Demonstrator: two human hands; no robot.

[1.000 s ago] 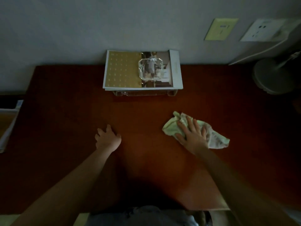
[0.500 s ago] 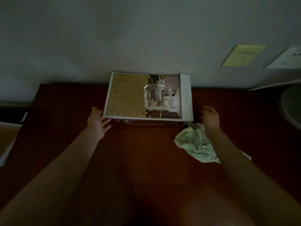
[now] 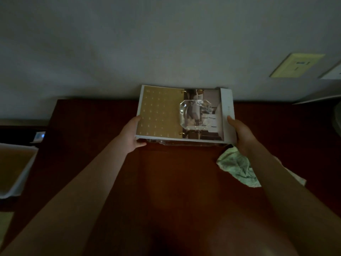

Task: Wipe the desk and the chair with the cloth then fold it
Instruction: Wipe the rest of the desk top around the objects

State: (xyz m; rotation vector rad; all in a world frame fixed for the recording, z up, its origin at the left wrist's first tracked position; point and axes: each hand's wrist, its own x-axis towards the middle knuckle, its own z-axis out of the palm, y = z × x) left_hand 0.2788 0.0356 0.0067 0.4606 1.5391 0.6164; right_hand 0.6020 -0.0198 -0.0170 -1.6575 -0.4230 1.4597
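The dark red-brown desk (image 3: 177,182) fills the lower half of the view. A crumpled pale green cloth (image 3: 238,168) lies loose on it at the right, partly hidden under my right forearm. At the back middle an open ring binder (image 3: 160,115) rests on a clear stand, and a glass ashtray (image 3: 196,114) sits on its pages. My left hand (image 3: 132,134) grips the binder's left edge. My right hand (image 3: 241,134) grips its right edge. The chair is out of view.
A grey wall rises directly behind the desk, with a yellow wall plate (image 3: 297,65) and a white socket at the far right. A white tray (image 3: 16,169) sits off the desk's left edge. A round pale object shows at the right border.
My right hand let go of the cloth, which stays on the desk. Both hands moved to the back and took hold of the binder's two sides. The view moved closer.
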